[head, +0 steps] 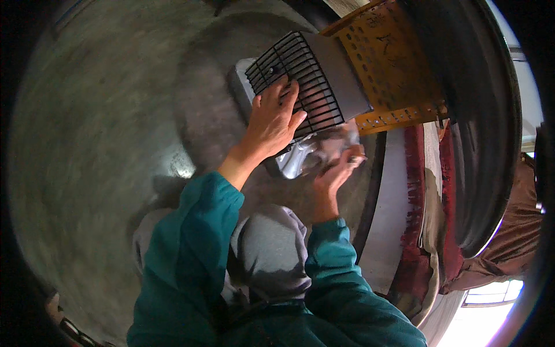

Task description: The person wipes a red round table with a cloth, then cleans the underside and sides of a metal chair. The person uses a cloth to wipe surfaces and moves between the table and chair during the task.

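Note:
Before me is what looks like a portable electric heater, with a black wire grille (299, 82), a curved grey metal housing (338, 71) and a shiny silver part (295, 160) at its near end. My left hand (273, 117) lies on the grille with its fingers spread. My right hand (336, 173) is at the heater's near right corner, fingers curled and blurred by motion. Just past it is a pale brown blur, perhaps a cloth or a reflection; whether the hand holds it is unclear.
An orange perforated metal panel (390, 65) stands against the far right of the heater. Beyond it is a large dark curved surface (472, 130). Red and beige fabric (416, 260) hangs at the right. Smooth grey-green floor (99, 152) spreads left. My grey-clad knee (271, 247) is close below.

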{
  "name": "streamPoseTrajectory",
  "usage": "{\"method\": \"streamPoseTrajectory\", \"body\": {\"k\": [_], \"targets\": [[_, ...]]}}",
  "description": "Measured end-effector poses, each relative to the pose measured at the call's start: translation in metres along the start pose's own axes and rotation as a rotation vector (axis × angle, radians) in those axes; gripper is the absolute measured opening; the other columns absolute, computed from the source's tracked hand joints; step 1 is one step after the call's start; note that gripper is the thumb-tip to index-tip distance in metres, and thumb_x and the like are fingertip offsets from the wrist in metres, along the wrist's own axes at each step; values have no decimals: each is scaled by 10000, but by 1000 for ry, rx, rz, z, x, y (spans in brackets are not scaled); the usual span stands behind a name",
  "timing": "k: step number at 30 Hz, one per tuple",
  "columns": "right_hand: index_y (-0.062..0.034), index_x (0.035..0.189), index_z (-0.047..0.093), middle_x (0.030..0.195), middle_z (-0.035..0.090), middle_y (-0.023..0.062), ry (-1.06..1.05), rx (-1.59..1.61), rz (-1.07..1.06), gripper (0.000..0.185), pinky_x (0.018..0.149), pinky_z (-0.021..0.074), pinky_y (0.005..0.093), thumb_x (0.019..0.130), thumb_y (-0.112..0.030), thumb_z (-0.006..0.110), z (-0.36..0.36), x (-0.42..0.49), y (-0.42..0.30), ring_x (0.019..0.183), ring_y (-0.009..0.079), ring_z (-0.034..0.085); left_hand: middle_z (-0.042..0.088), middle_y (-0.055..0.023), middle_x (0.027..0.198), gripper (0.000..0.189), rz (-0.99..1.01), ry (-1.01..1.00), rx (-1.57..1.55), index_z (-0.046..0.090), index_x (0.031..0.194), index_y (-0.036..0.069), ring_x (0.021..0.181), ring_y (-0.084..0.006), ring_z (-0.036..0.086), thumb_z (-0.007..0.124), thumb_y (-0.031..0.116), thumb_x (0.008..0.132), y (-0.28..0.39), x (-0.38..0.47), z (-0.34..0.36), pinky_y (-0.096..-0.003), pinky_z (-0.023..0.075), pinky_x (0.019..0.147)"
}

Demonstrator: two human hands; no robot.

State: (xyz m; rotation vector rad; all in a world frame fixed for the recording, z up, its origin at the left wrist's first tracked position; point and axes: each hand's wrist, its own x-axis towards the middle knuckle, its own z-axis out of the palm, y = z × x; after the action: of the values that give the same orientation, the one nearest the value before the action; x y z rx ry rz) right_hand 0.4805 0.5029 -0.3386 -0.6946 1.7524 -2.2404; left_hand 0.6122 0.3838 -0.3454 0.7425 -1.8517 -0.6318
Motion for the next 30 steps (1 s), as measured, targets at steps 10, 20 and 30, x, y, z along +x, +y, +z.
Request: {"method": "streamPoseTrajectory", "body": {"k": [10,20,30], "targets": [[-146,1153,449,862,420,-45,122,53,45,188,669,383,204,995,-247,432,57,-10,40,766,59,408,398,-220,1370,558,-1,0,-29,389,1369,26,1210,-381,426,597,185,877,1,2,0,-465,350,995],[-242,1115,459,733,359,-80,-18,52,484,127,573,341,242,989,-226,457,30,-46,68,612,57,337,433,-178,1334,520,39,60,39,425,1330,42,1167,-326,458,604,202,869,-4,3,4,-471,352,958],[-33,1126,534,1065,545,22,-61,-596,-150,239,753,449,286,983,-221,499,-15,-4,-51,909,117,504,435,-126,1341,563,-7,-11,212,447,1334,51,1164,-279,479,648,238,842,10,1,-7,-548,327,989]]}}
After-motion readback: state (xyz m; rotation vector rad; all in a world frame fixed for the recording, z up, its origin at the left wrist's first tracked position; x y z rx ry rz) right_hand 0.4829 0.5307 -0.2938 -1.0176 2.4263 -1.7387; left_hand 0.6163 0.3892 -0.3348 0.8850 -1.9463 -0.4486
